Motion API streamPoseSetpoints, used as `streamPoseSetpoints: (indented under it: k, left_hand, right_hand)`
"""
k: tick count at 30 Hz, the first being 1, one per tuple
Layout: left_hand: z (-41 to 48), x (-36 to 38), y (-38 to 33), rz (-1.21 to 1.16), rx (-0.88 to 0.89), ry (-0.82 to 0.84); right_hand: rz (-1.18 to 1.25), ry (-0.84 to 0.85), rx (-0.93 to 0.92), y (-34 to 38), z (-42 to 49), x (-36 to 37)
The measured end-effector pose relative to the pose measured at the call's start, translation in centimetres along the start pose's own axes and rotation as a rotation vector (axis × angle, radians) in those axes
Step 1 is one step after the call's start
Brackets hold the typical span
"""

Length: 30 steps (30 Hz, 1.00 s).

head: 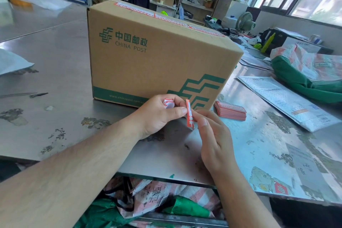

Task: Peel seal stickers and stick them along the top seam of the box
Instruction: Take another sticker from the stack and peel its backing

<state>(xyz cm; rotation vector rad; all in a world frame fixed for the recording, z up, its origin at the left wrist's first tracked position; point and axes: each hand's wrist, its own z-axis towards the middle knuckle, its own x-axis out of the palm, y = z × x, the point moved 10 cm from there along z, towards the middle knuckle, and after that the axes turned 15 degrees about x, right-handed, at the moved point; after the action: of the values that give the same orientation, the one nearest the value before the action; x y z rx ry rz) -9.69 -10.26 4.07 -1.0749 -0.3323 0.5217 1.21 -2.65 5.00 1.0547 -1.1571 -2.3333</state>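
A brown China Post cardboard box stands on the steel table, with red-and-white seal stickers lined along its top seam. In front of the box, my left hand and my right hand both pinch one red-and-white seal sticker, held on edge between the fingertips. My left hand also holds a crumpled scrap of backing paper in its curled fingers. A stack of seal stickers lies on the table just right of the box.
A printed plastic mailer and a green and white sack lie at the right. A small knife rests at the left. More sacks sit below the table edge. A person sits at a far desk.
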Motion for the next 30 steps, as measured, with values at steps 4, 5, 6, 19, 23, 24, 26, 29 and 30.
streamPoseSetpoints:
  k: [4, 5, 6, 19, 23, 24, 26, 29, 30]
  left_hand:
    - [0.00, 0.10, -0.04, 0.023, -0.003, 0.004]
    - [-0.01, 0.11, -0.03, 0.029, -0.004, 0.007]
    - [-0.03, 0.12, -0.07, 0.034, -0.004, 0.010]
    - [-0.06, 0.10, -0.08, -0.006, 0.048, 0.000]
    - [-0.09, -0.21, 0.30, 0.006, 0.044, -0.012]
    - [-0.08, -0.23, 0.35, 0.007, 0.035, -0.015]
    - [-0.03, -0.21, 0.32, 0.006, 0.027, -0.022]
    - [0.12, -0.25, 0.21, 0.010, 0.044, -0.029]
    - [0.16, -0.24, 0.18, 0.012, 0.052, -0.028]
  right_hand:
    - [-0.025, 0.008, -0.044, 0.54, -0.20, 0.21]
    - [-0.034, 0.011, -0.056, 0.68, -0.25, 0.27]
    - [-0.042, 0.014, -0.064, 0.81, -0.29, 0.33]
    - [-0.064, -0.011, -0.048, 0.59, -0.40, 0.36]
    - [-0.068, -0.013, -0.052, 0.58, -0.38, 0.37]
    - [-0.061, -0.011, -0.058, 0.70, -0.42, 0.38]
    - [-0.053, -0.002, -0.073, 0.95, -0.48, 0.48]
    - [-0.054, -0.002, -0.086, 0.97, -0.45, 0.59]
    - [-0.053, -0.004, -0.089, 0.94, -0.43, 0.63]
